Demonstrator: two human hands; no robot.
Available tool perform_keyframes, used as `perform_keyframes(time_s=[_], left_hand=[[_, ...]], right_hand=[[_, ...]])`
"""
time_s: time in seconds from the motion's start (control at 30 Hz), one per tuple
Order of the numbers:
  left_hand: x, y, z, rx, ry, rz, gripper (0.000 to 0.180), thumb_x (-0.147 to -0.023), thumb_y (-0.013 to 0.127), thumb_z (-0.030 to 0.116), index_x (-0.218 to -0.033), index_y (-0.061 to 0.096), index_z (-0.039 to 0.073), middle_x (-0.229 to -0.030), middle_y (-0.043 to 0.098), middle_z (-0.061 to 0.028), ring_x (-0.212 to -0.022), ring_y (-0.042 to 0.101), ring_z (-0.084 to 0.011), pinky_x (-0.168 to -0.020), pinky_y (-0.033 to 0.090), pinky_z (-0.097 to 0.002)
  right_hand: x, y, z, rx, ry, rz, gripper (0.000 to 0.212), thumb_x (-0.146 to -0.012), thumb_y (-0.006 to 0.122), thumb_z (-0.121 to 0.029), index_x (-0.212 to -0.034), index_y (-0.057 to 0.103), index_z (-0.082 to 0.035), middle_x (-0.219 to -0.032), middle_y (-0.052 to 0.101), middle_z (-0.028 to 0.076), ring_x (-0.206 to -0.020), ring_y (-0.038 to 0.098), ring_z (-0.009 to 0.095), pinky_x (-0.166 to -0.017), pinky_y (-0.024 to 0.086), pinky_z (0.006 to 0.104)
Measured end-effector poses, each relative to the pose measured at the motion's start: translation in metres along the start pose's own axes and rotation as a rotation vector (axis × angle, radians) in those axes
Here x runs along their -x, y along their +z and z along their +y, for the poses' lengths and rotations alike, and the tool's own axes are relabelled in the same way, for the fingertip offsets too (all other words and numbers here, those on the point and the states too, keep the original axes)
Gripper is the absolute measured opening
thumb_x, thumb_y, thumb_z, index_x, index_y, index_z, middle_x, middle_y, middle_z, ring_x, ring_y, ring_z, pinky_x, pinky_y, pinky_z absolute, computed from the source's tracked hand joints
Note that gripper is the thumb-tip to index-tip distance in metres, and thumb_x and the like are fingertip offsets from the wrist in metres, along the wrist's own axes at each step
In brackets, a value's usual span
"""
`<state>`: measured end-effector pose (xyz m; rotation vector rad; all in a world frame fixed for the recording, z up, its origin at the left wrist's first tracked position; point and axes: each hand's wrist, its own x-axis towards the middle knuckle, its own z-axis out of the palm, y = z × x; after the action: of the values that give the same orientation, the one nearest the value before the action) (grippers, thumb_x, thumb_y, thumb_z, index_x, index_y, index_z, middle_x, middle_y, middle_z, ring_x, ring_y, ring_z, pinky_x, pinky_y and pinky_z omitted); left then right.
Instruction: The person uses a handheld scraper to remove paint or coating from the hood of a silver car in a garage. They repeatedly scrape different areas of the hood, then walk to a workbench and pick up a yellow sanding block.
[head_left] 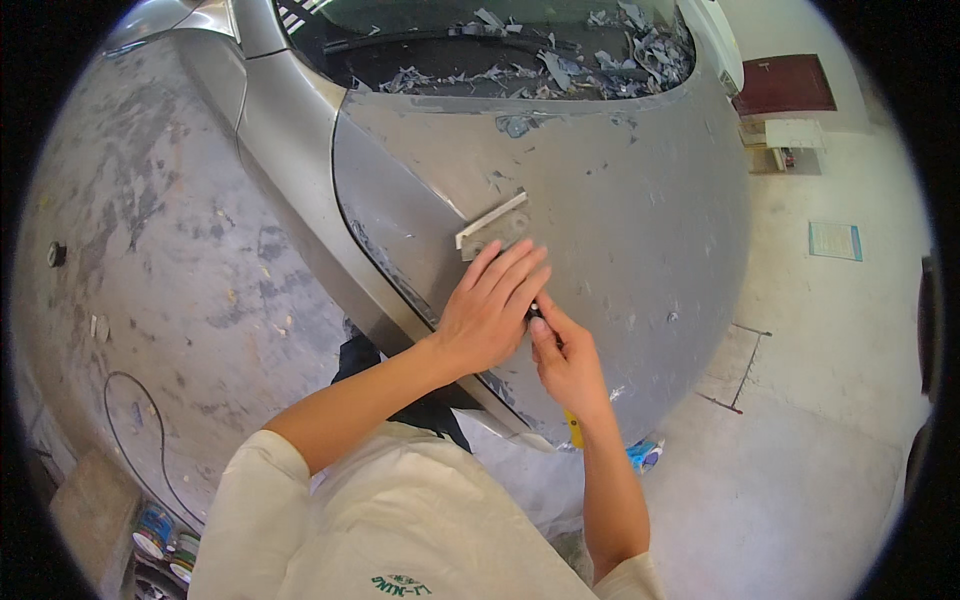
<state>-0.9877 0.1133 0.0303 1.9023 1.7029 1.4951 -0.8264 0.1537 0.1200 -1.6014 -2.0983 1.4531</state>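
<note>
A wide scraper (514, 228) with a pale straight strip along its front edge lies against the grey car hood (640, 230). My right hand (570, 360) is closed round its dark handle; a yellow piece (574, 428), perhaps the handle's end, shows beside the wrist. My left hand (490, 312) lies over the scraper, its fingers stretched out flat toward the blade. Part of the blade and most of the handle are hidden by my hands. Small bluish-grey flakes and scuffs mark the hood around it.
Loose peeled scraps (560, 70) pile along the windshield base at the far side. A silver fender (300, 150) borders the hood on the left. A black hose (160, 430) and some cans (153, 530) are on the floor at left. A low cabinet (790, 145) stands far right.
</note>
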Motion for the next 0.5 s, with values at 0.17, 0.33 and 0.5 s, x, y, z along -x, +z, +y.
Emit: perform_keyframes(time_s=[0.17, 0.33, 0.5], left_hand=[[0.026, -0.028, -0.028, -0.026, -0.071, 0.058, 0.060, -0.091, 0.072, 0.018, -0.143, 0.051, -0.002, -0.154, 0.051, -0.0204, -0.150, 0.042, -0.0369, -0.125, 0.028, -0.0590], [-0.007, -0.046, -0.099, -0.385, -0.113, -0.223, 0.059, -0.101, 0.063, 0.034, -0.150, 0.053, 0.004, -0.162, 0.047, -0.0127, -0.155, 0.034, -0.0316, -0.126, 0.025, -0.0575], [-0.029, -0.076, -0.161, -0.527, -0.239, 0.124, 0.061, -0.104, 0.059, 0.037, -0.156, 0.049, 0.009, -0.167, 0.041, -0.0129, -0.157, 0.032, -0.0362, -0.127, 0.020, -0.0597]], right_hand=[[0.011, -0.007, 0.002, 0.012, 0.033, 0.118, 0.049, -0.111, 0.056, -0.015, -0.159, 0.051, -0.018, -0.077, 0.049, -0.004, -0.067, 0.045, 0.008, -0.062, 0.043, 0.0249], [0.020, -0.018, -0.002, 0.032, 0.141, 0.101, 0.049, -0.110, 0.058, -0.017, -0.158, 0.053, -0.023, -0.076, 0.050, 0.001, -0.070, 0.047, 0.010, -0.068, 0.046, 0.0271], [0.011, -0.014, -0.013, 0.273, 0.104, 0.003, 0.048, -0.108, 0.060, -0.015, -0.155, 0.056, -0.023, -0.076, 0.055, 0.014, -0.068, 0.051, 0.020, -0.071, 0.049, 0.0327]])
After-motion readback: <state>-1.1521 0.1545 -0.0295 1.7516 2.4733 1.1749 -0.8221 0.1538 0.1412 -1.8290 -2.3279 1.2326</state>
